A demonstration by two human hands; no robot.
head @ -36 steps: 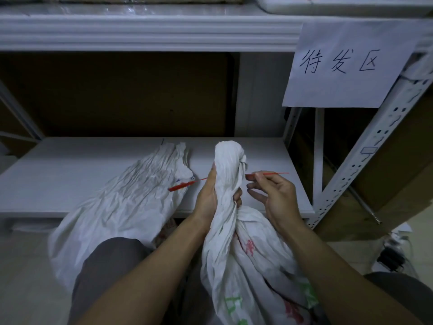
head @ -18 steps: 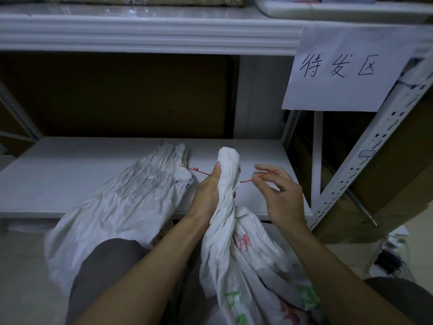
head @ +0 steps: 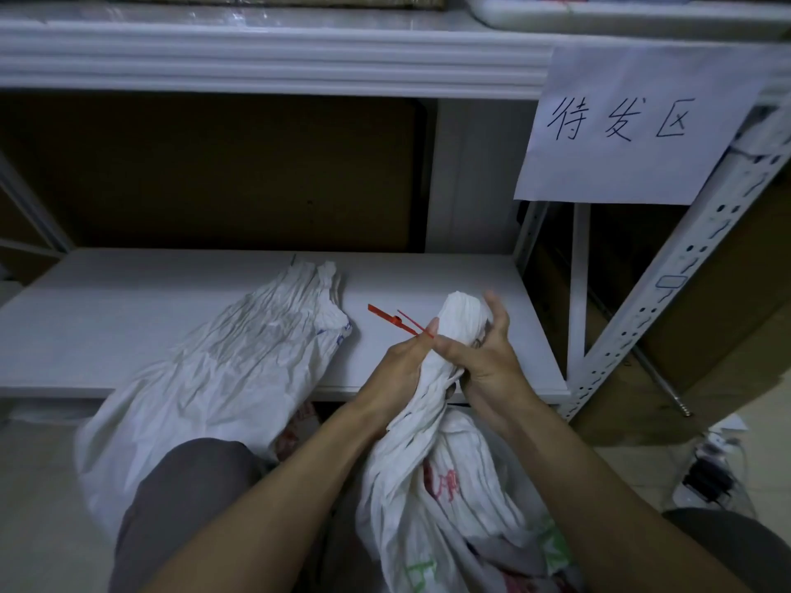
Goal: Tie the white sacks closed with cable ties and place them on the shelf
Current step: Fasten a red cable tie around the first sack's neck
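Note:
A white sack [head: 432, 485] with red and green print stands between my knees, its neck twisted into a tight bunch. My left hand [head: 402, 370] grips that neck from the left. My right hand [head: 483, 357] wraps the neck from the right, fingers curled round its top. A red cable tie [head: 396, 321] sticks out to the left where my two thumbs meet; how far it goes round the neck is hidden. A second white sack [head: 222, 365] leans against the lower shelf [head: 128, 318] on the left, its mouth loose on the shelf board.
A white upper shelf [head: 257, 57] runs overhead. A paper sign [head: 620, 126] with handwritten characters hangs at the right. A perforated white upright [head: 667, 293] slants down on the right, with brown boxes behind it. A black plug and cables [head: 706, 477] lie on the floor.
My right hand has moved from holding the tie's end out at the right to closing round the sack neck. Both ends of the red tie now point left of the neck.

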